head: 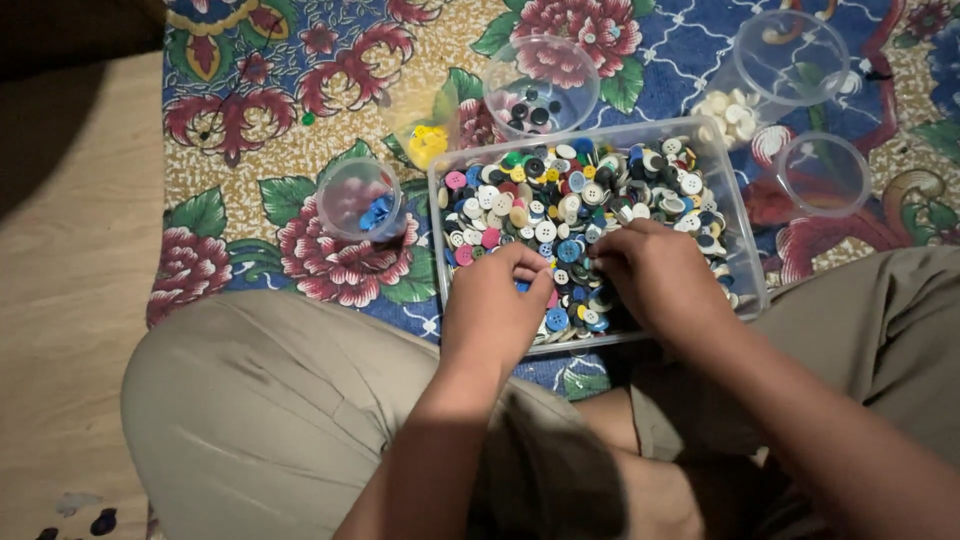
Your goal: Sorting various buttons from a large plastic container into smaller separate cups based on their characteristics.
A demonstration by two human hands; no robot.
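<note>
A clear rectangular tray (735,190) full of mixed coloured buttons (570,200) sits on a flowered cloth in front of me. My left hand (495,300) rests in the tray's near left part, fingers curled with the tips pinched among the buttons. My right hand (655,275) lies over the tray's near right part, fingers bent down into the buttons. Whether either hand holds a button is hidden by the fingers.
Around the tray stand clear cups: one with blue buttons (360,200), one with yellow (425,140), one with black (540,90), one with white (740,105), and an empty one (822,175). My knees frame the near side. Bare wooden floor (70,250) lies left.
</note>
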